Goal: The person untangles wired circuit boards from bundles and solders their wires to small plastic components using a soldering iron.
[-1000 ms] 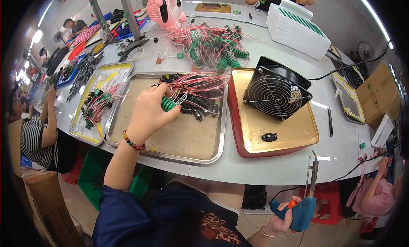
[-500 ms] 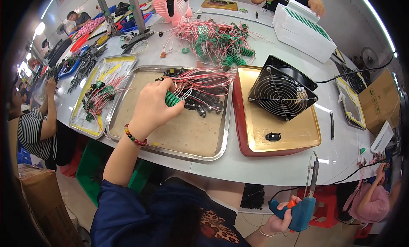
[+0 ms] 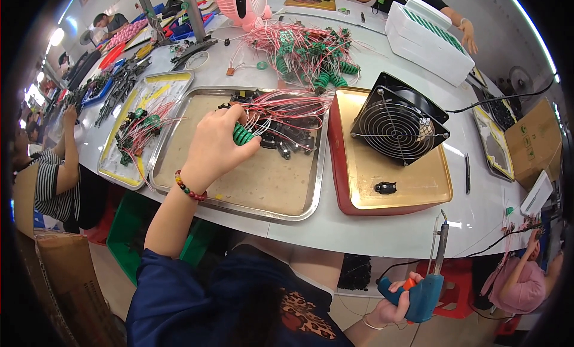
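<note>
My left hand (image 3: 216,140) reaches over the metal tray (image 3: 263,213), its thumb and fingers closed round a green ribbed, coil-like piece (image 3: 243,135). Red and white wires (image 3: 287,107) spread beside that piece, and a heap of small black parts (image 3: 287,137) lies under them. Part of the piece is hidden by my fingers. Low on the right, my right hand (image 3: 391,308) grips a blue soldering gun (image 3: 424,296) with an orange trigger. Its metal tip points up, in front of the table's edge.
A black fan (image 3: 394,128) stands on a gold-topped red box (image 3: 359,194), near a small black part (image 3: 385,188). Behind the tray is a heap of green pieces and wires (image 3: 311,54). A white foam box (image 3: 427,45) stands far right. Co-workers sit around.
The view has shifted slightly. My left hand stays on the green piece and my right hand keeps the soldering gun. Across the table, a co-worker's hand has moved off the foam box.
</note>
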Demonstrator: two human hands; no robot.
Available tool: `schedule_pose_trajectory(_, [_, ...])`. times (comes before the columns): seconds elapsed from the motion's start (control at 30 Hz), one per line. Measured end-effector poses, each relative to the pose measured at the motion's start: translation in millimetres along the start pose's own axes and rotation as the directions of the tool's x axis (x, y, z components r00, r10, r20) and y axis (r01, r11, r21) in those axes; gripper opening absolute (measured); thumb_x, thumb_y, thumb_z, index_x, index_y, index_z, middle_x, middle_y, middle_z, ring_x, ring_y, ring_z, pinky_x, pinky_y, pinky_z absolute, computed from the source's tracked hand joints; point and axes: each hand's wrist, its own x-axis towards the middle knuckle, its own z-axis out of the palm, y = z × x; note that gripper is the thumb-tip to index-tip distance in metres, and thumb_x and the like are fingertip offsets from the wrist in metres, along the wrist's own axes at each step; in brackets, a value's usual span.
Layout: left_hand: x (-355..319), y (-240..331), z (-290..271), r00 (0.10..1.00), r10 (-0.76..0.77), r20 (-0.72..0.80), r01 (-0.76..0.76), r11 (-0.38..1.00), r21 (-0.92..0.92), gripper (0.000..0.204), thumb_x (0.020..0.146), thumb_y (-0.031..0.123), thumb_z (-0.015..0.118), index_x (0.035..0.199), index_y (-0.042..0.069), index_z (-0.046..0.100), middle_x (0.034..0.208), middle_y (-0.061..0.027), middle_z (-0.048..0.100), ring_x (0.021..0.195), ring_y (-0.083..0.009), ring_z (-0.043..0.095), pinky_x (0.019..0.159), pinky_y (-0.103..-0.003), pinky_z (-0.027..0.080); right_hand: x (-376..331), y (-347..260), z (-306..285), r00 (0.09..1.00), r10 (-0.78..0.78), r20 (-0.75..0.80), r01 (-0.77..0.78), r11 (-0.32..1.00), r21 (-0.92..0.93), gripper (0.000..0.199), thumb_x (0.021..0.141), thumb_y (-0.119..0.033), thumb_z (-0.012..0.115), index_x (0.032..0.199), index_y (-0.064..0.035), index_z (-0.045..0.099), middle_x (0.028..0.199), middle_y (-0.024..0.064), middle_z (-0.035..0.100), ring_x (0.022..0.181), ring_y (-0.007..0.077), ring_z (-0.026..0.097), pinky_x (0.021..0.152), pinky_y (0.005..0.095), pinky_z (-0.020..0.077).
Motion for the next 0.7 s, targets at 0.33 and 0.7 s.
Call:
schedule_pose_trajectory(0.33, [-2.1,-2.2,2.6,1.000,0.022,-0.020,-0.022,1.000,0.020,0.032,0.066,0.025,0.068,0.083,0.004,0.052,0.075,-0.0138,0.058,0.074,-0.0335,0.054,0.070,-0.041,0.043,-0.5,0.7,-2.1,1.000,-0.006,-0.010,0.006,1.000,0.005,0.054,0.070,-0.011,0.052,0.120,0.0083,0.045,0.106,0.0205,0.057,0.054,0.0149,0.052,0.052,0.0238,0.0433])
schedule_pose_trajectory(0.7, [-2.5,-1.8,1.3,1.000,0.023,-0.021,-0.023,1.000,0.004,0.032,0.066,0.025,0.068,0.084,0.004,0.053,0.076,-0.0136,0.059,0.074,-0.0330,0.054,0.070,-0.041,0.043,-1.1,2.4,-6.7,1.000,-0.013,-0.010,0.013,1.000,0.008,0.052,0.070,-0.010,0.051,0.118,0.0085,0.046,0.105,0.0216,0.056,0.053,0.0153,0.052,0.051,0.0238,0.0425])
